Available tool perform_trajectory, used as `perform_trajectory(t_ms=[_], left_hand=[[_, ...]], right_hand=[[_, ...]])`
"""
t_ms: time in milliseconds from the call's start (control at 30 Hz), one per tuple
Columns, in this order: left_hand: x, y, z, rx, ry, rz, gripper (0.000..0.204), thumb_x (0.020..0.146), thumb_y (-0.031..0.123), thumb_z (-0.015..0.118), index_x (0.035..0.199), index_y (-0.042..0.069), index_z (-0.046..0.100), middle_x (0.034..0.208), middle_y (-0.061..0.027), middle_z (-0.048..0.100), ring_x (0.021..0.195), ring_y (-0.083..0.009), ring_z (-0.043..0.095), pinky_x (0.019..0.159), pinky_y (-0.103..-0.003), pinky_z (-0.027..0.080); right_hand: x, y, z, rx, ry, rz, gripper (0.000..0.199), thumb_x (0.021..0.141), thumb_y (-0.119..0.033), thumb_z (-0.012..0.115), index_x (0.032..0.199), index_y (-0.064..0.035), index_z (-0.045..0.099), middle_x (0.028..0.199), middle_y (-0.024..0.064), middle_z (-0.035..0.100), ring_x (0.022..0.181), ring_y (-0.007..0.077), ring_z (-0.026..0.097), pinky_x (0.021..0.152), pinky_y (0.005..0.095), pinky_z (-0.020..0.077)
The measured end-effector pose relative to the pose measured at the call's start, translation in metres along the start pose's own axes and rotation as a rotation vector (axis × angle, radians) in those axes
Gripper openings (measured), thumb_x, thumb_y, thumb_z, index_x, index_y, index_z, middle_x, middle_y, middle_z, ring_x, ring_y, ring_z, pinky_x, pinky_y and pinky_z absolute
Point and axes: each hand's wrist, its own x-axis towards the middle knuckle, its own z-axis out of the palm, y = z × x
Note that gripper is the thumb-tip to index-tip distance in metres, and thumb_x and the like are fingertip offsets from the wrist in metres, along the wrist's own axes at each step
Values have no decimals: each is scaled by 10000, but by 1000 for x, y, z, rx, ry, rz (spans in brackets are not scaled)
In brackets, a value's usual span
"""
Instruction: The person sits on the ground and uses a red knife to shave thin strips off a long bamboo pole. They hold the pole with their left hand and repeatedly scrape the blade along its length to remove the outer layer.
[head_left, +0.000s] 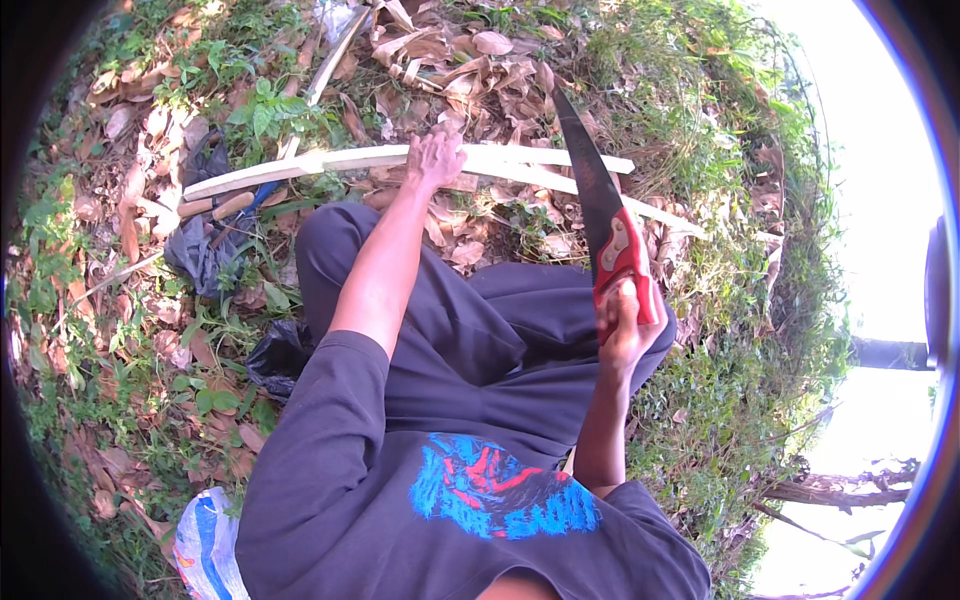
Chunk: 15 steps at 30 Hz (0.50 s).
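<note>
My left hand [437, 157] is closed around a long pale wooden strip [350, 158] that lies crosswise in front of my knees. My right hand [630, 325] grips the red handle of a handsaw [598, 190]. Its dark blade points away from me and passes over the right part of the wood; whether the teeth touch it I cannot tell. A second pale strip [535, 175] runs beneath the held one and sticks out to the right at a slant.
Tools with wooden handles [232, 206] lie by a dark plastic bag [205, 250] on the left. Another black bag [277, 352] rests beside my hip. A white and blue bag [205, 545] sits at lower left. Dry leaves [470, 80] and grass surround me; another strip [335, 62] lies farther off.
</note>
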Motion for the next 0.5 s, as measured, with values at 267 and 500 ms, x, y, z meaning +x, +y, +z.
perform_trajectory(t_ms=[267,500], left_hand=[[5,2,-7,-65,-202,17,355,961,453,556,1099,150,679,1031,-117,724,958,-298,691,939,-552,425],[4,2,-7,-127,-229,-14,351,959,466,557,1037,173,734,941,-111,745,929,-286,701,934,-559,408]], right_hand=[[-21,24,25,91,-5,153,134,998,-79,587,923,26,553,599,9,472,436,73,412,414,219,339],[-25,47,33,113,-27,148,130,1009,-107,582,977,9,532,629,2,490,457,56,425,428,209,363]])
